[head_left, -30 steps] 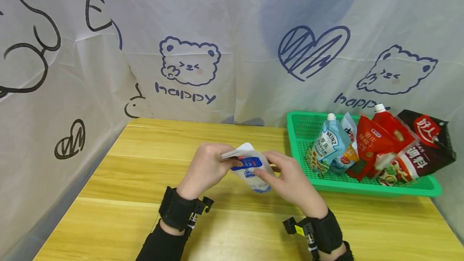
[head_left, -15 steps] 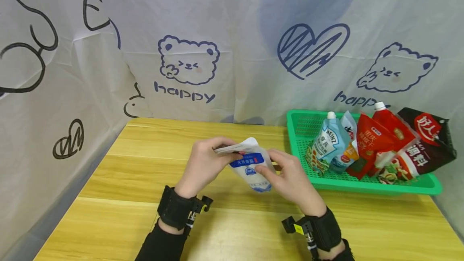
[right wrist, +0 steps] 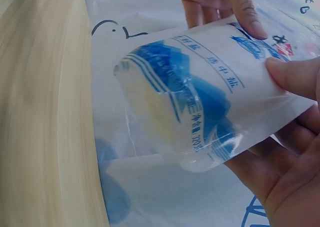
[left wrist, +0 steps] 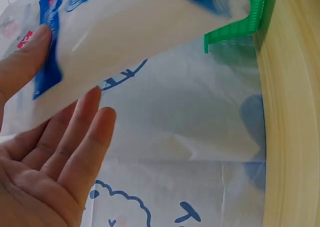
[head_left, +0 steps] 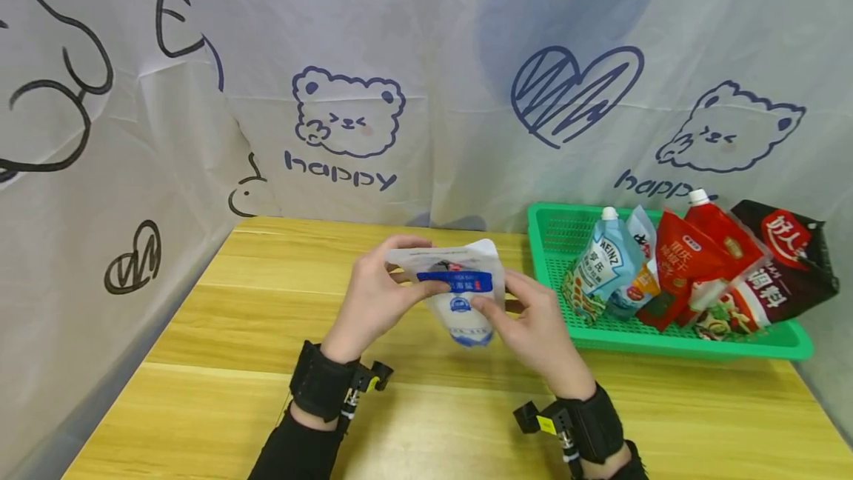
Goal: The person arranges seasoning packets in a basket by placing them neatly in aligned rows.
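Note:
A white and blue bag of salt is held between both hands over the middle of the table, its printed front facing up toward the head view. My left hand grips its left side, thumb on the blue label band and fingers behind. On the right edge, my right hand pinches the bag with the thumb on the front and fingers behind. The left wrist view shows the bag above the curled left fingers. Blue mountain print and a rounded base show on the bag in the right wrist view.
A green plastic basket stands at the right back of the wooden table. It holds a Heinz pouch, red pouches and a dark seasoning bag. A white cloth with drawings hangs behind the table.
The salt bag has turned so its front and top edge face the head camera more squarely. My left hand has risen slightly with it; the right hand keeps its grip.

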`<state>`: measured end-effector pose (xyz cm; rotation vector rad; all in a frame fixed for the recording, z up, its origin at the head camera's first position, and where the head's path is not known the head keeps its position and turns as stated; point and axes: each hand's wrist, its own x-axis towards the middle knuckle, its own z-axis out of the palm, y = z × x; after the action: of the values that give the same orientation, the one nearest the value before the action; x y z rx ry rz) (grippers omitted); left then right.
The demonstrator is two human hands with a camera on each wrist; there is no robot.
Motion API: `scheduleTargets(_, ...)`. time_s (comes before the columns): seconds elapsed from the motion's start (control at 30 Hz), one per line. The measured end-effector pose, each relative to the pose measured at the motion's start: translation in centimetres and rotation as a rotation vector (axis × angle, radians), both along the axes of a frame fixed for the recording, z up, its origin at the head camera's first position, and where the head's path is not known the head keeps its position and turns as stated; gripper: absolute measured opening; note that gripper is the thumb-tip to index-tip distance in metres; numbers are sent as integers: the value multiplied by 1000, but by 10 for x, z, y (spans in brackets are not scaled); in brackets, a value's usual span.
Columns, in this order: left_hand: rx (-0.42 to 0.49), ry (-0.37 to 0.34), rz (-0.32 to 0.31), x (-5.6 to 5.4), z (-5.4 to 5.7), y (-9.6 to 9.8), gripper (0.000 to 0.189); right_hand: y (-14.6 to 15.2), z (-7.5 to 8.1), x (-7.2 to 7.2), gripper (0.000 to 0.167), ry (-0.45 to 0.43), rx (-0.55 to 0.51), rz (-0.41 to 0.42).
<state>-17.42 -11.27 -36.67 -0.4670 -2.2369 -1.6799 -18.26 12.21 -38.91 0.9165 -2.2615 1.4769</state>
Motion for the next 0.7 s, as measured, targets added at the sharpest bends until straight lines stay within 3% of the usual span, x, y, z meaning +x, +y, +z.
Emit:
scheduleTargets(0.2,-21,-29,-87,0,-1,5,57,-2,-1,0,36,34,-89,-22)
scheduleTargets(0.53,-52,-49,-123,0,-3,10,57,-4,0,0,40,32,-159,-28)
scheduleTargets(0.7,-61,-53,-105,0,-3,10,50,-5,-1,-1,38,2,-160,-13)
